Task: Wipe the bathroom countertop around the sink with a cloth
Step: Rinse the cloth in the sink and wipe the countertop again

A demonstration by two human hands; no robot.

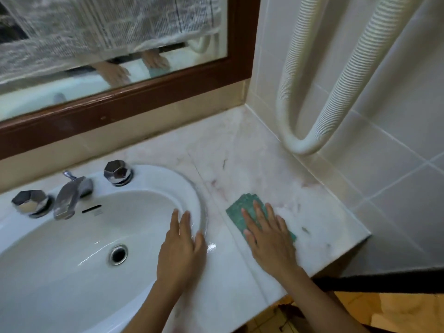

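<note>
Right hand, fingers (pixel 258 212): straight and slightly spread, laid flat on a green cloth (pixel 241 203) and pressing it onto the bench (pixel 252 162). Nothing is pinched or curled around. The right hand (pixel 272 243) covers the near part of the cloth, and the far corner shows beyond the fingertips.

Left hand, fingers (pixel 185 224): straight and close together, resting flat on the right rim of the sink (pixel 189 186). The left hand (pixel 181 255) holds nothing, and its palm lies over the edge of the basin.

Cloth: flat on the pale marble bench to the right of the sink, apart from the rim, between the basin and the tiled side wall (pixel 396 145). It sits nearer the front edge of the bench than the back.

Sink: a white oval basin set into the bench, with a drain (pixel 118 254) at the bottom and an overflow slot (pixel 91 209) in the back wall. On the rear ledge a chrome spout (pixel 68 195) stands between two faceted chrome knobs, one to its left (pixel 30 203) and one to its right (pixel 117 173).

Surroundings: a mirror (pixel 96 44) in a dark wooden frame (pixel 144 97) hangs behind the sink and reflects both hands. A white ribbed hose (pixel 310 97) loops down the side wall, its bend just above the back right corner of the bench.
</note>
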